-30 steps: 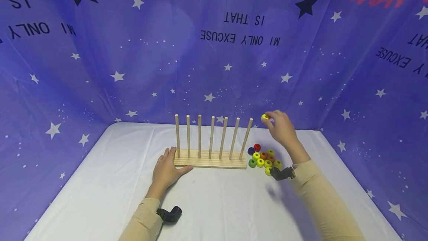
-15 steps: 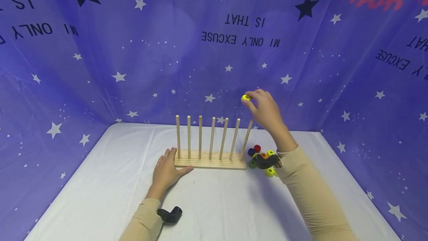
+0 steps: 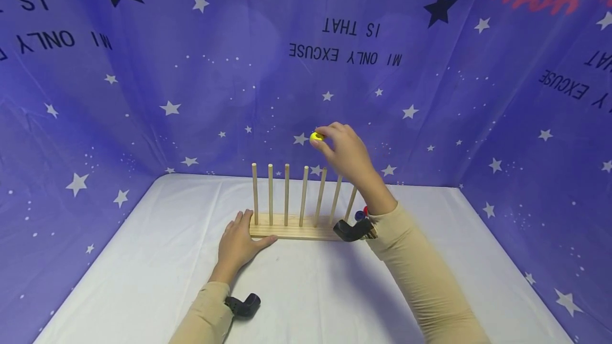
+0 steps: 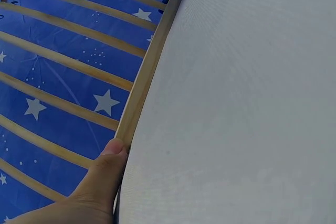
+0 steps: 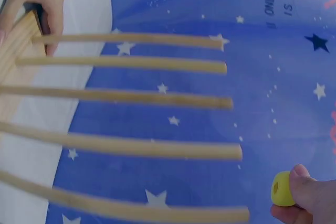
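Blue cloth (image 3: 143,94) printed with white stars is hanging behind and beside a white table (image 3: 311,291). On it a wooden rack (image 3: 298,230) is standing with seven upright pegs in a row. The right hand (image 3: 346,153) is hovering above the pegs, pinching a small yellow bead (image 3: 316,136) between thumb and fingertips — round, glossy, with a hole through it, as the right wrist view (image 5: 282,188) is showing. The left hand (image 3: 237,246) is lying flat on the table, fingers straight, thumb pressing against the rack's left end. Behind the right wrist a red bead (image 3: 365,209) and a dark blue bead (image 3: 359,216) are peeking out — the arm is hiding whatever lies beyond them. The cloth is showing upside-down lettering, "MI ONLY EXCUSE IS THAT".
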A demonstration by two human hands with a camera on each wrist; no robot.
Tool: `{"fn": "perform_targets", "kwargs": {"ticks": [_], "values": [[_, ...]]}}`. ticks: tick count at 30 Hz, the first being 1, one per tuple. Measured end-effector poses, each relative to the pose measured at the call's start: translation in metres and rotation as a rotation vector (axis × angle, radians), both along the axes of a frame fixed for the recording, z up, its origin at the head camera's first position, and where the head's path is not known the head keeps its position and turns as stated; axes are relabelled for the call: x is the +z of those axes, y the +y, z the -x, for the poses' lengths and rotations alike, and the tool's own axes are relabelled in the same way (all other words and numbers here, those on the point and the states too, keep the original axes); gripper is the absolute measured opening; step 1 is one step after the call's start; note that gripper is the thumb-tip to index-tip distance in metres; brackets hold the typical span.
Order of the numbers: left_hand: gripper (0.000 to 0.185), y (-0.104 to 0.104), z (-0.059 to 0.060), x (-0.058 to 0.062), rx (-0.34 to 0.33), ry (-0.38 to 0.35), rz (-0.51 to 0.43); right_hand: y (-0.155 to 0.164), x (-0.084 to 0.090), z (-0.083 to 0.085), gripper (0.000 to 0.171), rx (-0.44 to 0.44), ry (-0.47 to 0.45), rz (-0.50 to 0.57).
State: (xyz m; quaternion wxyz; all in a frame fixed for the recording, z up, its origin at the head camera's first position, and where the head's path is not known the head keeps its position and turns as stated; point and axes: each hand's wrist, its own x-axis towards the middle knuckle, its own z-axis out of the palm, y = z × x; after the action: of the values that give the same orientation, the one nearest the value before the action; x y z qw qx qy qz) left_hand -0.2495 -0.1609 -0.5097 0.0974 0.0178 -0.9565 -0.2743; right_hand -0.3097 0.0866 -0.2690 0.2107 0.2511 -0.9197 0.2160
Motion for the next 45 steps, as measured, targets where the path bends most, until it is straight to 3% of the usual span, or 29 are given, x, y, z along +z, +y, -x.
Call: {"fn": "perform_targets", "kwargs": {"ticks": [11, 22, 31, 45], "values": [[0.112, -0.001, 0.000, -0.002, 0.018, 0.009, 0.016, -0.050, -0.007, -0.011, 0.034, 0.130, 0.069, -0.074], [0.114, 0.001, 0.001, 0.001, 0.032, -0.009, 0.012, -0.092, -0.014, -0.019, 0.031, 0.193, 0.099, -0.162], [0.110, 0.002, 0.001, 0.003, 0.029, 0.000, 0.000, -0.103, -0.021, -0.024, 0.032, 0.206, 0.106, -0.199], [0.111, 0.002, 0.002, 0.002, 0.025, 0.002, -0.004, -0.105, -0.029, -0.020, 0.031, 0.183, 0.081, -0.234]]}}
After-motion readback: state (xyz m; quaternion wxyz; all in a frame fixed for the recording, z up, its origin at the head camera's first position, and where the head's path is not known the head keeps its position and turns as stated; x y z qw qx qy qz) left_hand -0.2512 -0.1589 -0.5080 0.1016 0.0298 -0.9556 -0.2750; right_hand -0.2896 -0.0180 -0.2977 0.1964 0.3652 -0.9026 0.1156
